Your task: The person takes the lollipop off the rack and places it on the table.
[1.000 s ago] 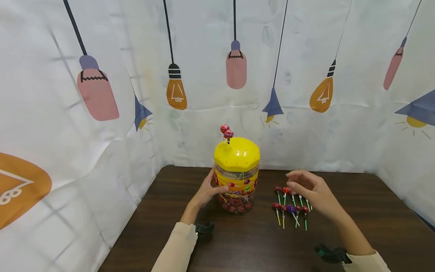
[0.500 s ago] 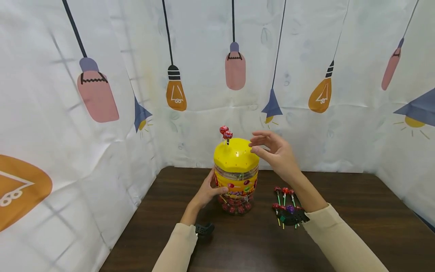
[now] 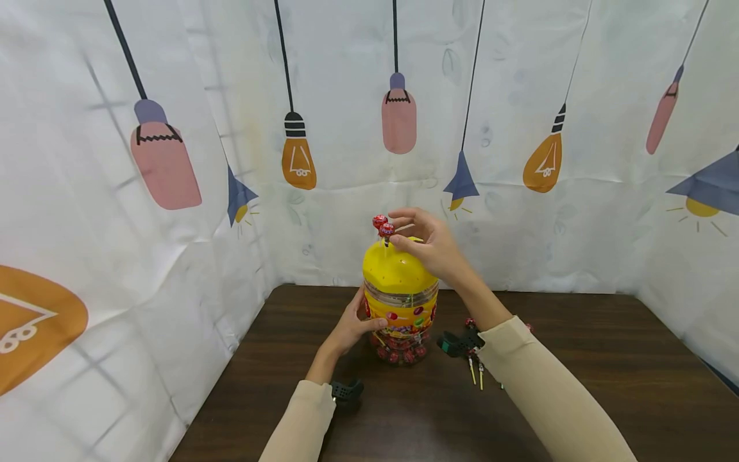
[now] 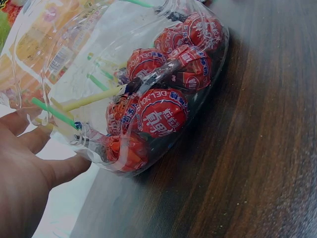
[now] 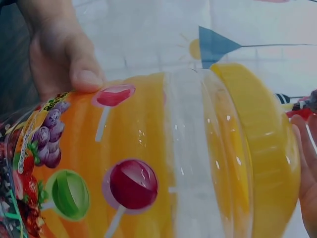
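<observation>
A clear plastic lollipop jar (image 3: 401, 314) with a yellow lid (image 3: 395, 269) stands upright on the table. My left hand (image 3: 350, 328) grips its left side, thumb across the front. Red-wrapped lollipops (image 4: 161, 111) lie inside its base in the left wrist view. Two red lollipops (image 3: 387, 230) stand in the lid's small holes. Above the lid, my right hand (image 3: 433, 249) is right beside them, thumb and fingers apart around the nearer one; contact is unclear. In the right wrist view, my right-hand fingers (image 5: 308, 148) are partly cut off at the edge, just beyond the lid.
Several lollipops with coloured sticks (image 3: 476, 372) lie on the dark wooden table (image 3: 404, 417) to the jar's right, mostly hidden under my right forearm and sleeve. A white curtain (image 3: 346, 212) printed with hanging lamps closes off the back and sides.
My right hand has moved left from above the loose lollipops, over the yellow lid, to the two standing lollipops. My left hand keeps its hold on the jar.
</observation>
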Demonstrator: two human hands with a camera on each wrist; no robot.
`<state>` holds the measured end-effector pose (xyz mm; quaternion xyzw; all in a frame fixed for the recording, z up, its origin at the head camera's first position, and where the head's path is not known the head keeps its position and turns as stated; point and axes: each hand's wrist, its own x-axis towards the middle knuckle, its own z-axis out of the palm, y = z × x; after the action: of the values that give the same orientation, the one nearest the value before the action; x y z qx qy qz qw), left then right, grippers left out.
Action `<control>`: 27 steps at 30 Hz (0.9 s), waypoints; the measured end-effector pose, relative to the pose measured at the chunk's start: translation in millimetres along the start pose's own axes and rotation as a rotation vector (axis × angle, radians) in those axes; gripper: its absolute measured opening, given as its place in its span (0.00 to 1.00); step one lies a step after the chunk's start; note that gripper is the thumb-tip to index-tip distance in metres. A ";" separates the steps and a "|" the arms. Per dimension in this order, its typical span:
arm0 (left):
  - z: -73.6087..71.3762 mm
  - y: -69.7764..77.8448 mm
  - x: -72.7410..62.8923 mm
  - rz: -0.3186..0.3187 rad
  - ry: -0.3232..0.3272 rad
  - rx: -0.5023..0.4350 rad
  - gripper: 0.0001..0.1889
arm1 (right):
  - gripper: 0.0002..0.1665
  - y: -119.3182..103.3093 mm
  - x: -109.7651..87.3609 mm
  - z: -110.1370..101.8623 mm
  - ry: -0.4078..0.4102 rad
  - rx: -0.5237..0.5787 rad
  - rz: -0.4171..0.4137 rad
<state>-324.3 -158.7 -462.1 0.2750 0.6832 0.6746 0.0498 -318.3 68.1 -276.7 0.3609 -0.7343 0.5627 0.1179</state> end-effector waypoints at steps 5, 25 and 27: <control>0.3 0.3 -0.2 0.006 -0.003 -0.006 0.50 | 0.23 5.0 2.4 4.5 -0.010 -0.001 0.011; 0.1 0.1 -0.5 0.010 -0.010 -0.009 0.49 | 0.21 10.1 3.2 13.2 0.004 -0.038 -0.074; 0.3 -0.1 -0.6 0.011 -0.010 -0.011 0.49 | 0.21 10.2 2.9 14.2 0.014 -0.044 -0.074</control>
<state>-323.7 -158.7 -462.4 0.2821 0.6778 0.6770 0.0508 -323.9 55.0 -287.4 0.3811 -0.7319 0.5442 0.1517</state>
